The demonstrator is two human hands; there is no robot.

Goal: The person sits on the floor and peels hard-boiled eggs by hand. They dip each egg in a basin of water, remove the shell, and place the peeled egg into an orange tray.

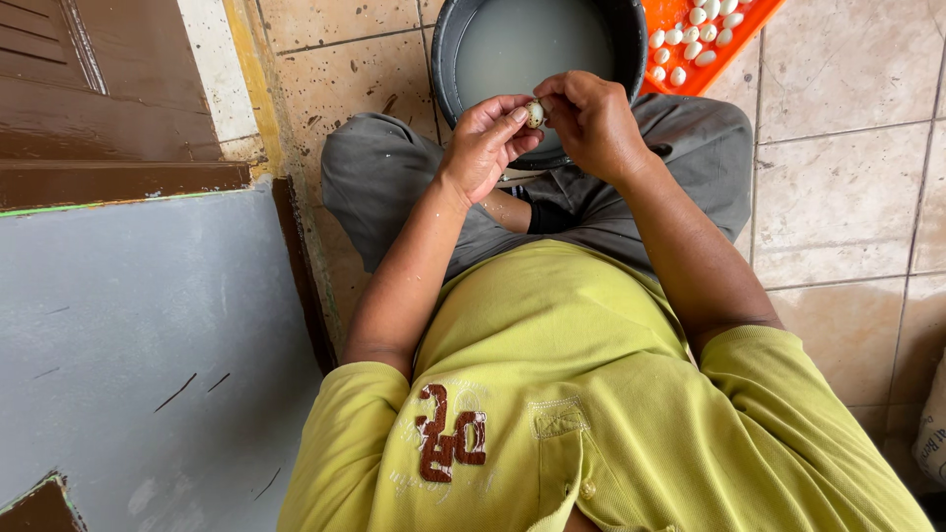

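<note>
I sit cross-legged on a tiled floor in a yellow-green shirt and grey trousers. My left hand (488,143) and my right hand (591,118) meet in front of me, both pinching one small speckled egg (535,113) between their fingertips. The egg is held just over the near rim of a black basin (445,59) filled with cloudy water. An orange tray (749,30) with several small white peeled eggs sits beyond the basin to the right.
A grey panel (148,335) with a brown wooden frame (108,108) stands close on my left. Beige floor tiles (838,197) spread to the right, speckled with dark spots. A pale sack corner (931,433) shows at the right edge.
</note>
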